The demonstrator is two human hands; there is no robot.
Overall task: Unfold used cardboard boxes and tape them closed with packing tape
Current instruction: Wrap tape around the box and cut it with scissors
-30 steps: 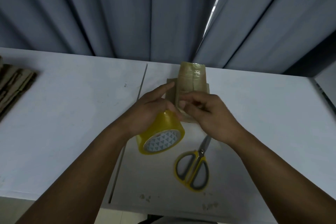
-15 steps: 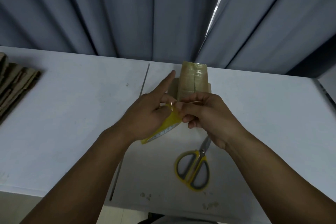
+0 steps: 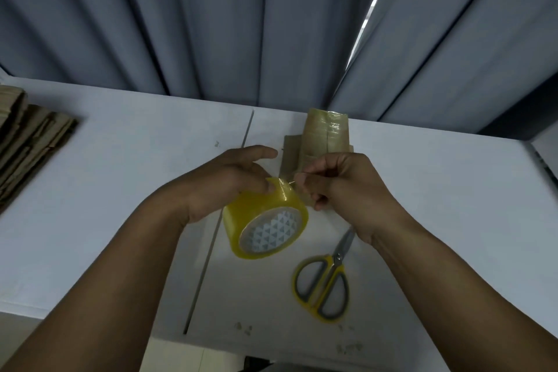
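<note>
My left hand (image 3: 229, 181) grips a yellow roll of packing tape (image 3: 265, 223) above the white table (image 3: 120, 178), its patterned core facing me. My right hand (image 3: 341, 184) pinches the loose end of the tape at the top of the roll, with a short strip peeled up between thumb and forefinger. Just behind both hands stands a small cardboard box (image 3: 323, 136) with old shiny tape over its top and its flaps spread on the table. The hands hide its lower part.
Yellow-handled scissors (image 3: 326, 281) lie shut on the table near my right wrist. A stack of flattened cardboard boxes (image 3: 27, 142) sits at the left edge. Grey curtains (image 3: 271, 24) hang behind the table. A seam between two tabletops (image 3: 220, 217) runs under my left hand.
The roll has turned back so its core faces me again and has dropped lower. My left forefinger has curled down from pointing. My right hand now lifts a strip of tape off the roll.
</note>
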